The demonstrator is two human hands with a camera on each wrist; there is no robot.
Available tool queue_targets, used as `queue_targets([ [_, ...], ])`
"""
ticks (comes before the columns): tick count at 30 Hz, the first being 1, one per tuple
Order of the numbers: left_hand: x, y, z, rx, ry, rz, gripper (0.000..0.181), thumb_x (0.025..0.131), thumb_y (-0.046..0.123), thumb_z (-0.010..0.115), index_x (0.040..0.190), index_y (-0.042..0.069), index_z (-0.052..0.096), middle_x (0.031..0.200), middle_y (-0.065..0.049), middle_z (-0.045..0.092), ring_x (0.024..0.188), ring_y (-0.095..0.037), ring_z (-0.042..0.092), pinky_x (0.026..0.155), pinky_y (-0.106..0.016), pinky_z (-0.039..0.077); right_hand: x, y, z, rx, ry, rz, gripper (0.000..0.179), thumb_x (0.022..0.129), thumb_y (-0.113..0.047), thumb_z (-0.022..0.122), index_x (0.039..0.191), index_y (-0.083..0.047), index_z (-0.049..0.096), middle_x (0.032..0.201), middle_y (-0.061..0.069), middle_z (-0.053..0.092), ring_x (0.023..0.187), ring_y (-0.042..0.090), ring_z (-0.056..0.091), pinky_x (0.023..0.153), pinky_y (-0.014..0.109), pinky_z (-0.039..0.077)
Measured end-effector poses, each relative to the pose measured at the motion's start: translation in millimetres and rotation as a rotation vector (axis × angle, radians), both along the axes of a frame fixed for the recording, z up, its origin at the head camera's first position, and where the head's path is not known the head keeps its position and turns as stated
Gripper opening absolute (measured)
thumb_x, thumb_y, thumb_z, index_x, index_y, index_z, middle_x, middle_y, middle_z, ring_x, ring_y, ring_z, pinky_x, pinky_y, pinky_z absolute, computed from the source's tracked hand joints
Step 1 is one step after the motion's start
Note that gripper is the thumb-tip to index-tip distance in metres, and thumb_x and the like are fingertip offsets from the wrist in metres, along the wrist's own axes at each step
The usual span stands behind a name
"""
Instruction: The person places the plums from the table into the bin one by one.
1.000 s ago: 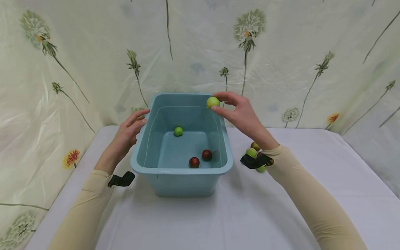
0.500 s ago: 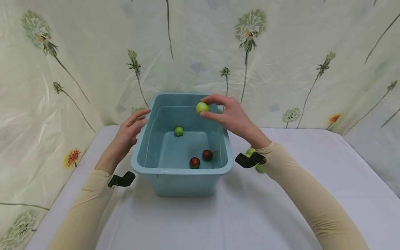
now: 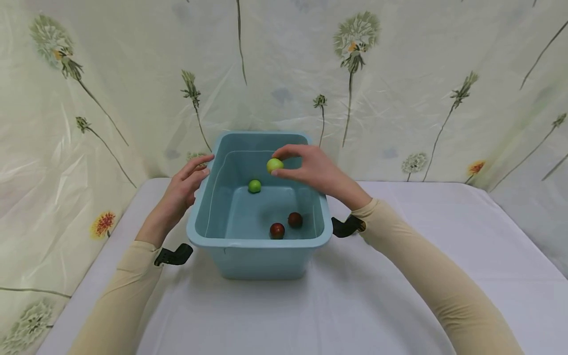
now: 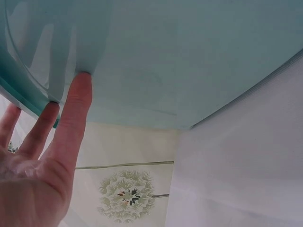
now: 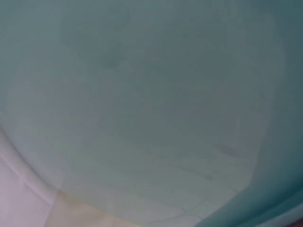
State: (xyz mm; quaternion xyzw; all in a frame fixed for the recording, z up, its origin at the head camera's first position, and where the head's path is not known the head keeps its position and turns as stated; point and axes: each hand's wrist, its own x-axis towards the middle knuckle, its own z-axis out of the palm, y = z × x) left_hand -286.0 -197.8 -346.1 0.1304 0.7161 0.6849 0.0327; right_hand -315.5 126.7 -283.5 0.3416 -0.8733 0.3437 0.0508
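Note:
Between thumb and fingertips, my right hand [image 3: 317,170] pinches a small round yellow-green fruit [image 3: 274,166] over the inside of a light blue plastic bin [image 3: 262,243]. On the bin's floor lie another small green fruit [image 3: 254,186], toward the back, and two dark red ones, a front red fruit [image 3: 277,230] and a second red fruit [image 3: 295,220]. My left hand [image 3: 177,190] is at the bin's left side; in the left wrist view its extended fingers [image 4: 78,94] reach the outer wall just below the rim. The right wrist view holds mostly the bin's wall [image 5: 142,109], with the right hand out of sight.
The bin stands on a table with a white cloth [image 3: 399,276]. A pale curtain [image 3: 275,59] printed with dandelions hangs behind and to the left. My right wrist and sleeve [image 3: 399,241] cover the tabletop just right of the bin.
My right hand has carried the green fruit left and slightly down, from the bin's right rim to over its middle. Its wrist now hides the loose fruits on the table. The left hand stays put.

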Motion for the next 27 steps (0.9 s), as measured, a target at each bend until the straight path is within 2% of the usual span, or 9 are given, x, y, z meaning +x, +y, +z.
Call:
queue_targets([
  [4,-0.2,0.5,-0.3,-0.003,0.002,0.001,0.05,0.1,0.042,0.055,0.147,0.027,0.045,0.137,-0.009,0.046,0.12,-0.029,0.054,0.079,-0.032,0.055,-0.5,-2.6,-1.2,0.037,-0.024,0.023,0.032,0.088,-0.04,0.075,0.113,-0.021,0.07,0.109,-0.007,0.067,0.107,0.011,0.059,0.094,0.038,0.044],
  [11,1.0,0.5,0.2,-0.002,-0.005,-0.002,0.051,0.1,0.042,0.054,0.147,0.026,0.044,0.136,-0.01,0.046,0.121,-0.027,0.053,0.079,-0.032,0.055,2.7,-4.1,1.7,0.121,-0.067,0.017,0.034,0.087,-0.041,0.075,0.114,-0.02,0.069,0.11,-0.006,0.066,0.105,0.01,0.058,0.092,0.039,0.046],
  [18,2.5,0.9,2.8,-0.007,-0.008,0.007,0.052,0.1,0.043,0.055,0.147,0.026,0.045,0.136,-0.01,0.046,0.122,-0.027,0.053,0.08,-0.033,0.055,2.3,-3.9,1.0,0.11,-0.054,0.015,0.037,0.088,-0.037,0.075,0.119,-0.018,0.067,0.113,-0.005,0.066,0.109,0.01,0.058,0.095,0.036,0.044],
  [27,1.1,1.0,2.3,-0.004,-0.009,0.003,0.051,0.1,0.043,0.055,0.147,0.026,0.045,0.136,-0.01,0.046,0.124,-0.029,0.051,0.079,-0.034,0.055,1.2,-1.1,-0.7,0.042,-0.031,0.018,0.036,0.088,-0.033,0.076,0.12,-0.018,0.067,0.115,-0.004,0.066,0.109,0.009,0.058,0.096,0.036,0.044],
])
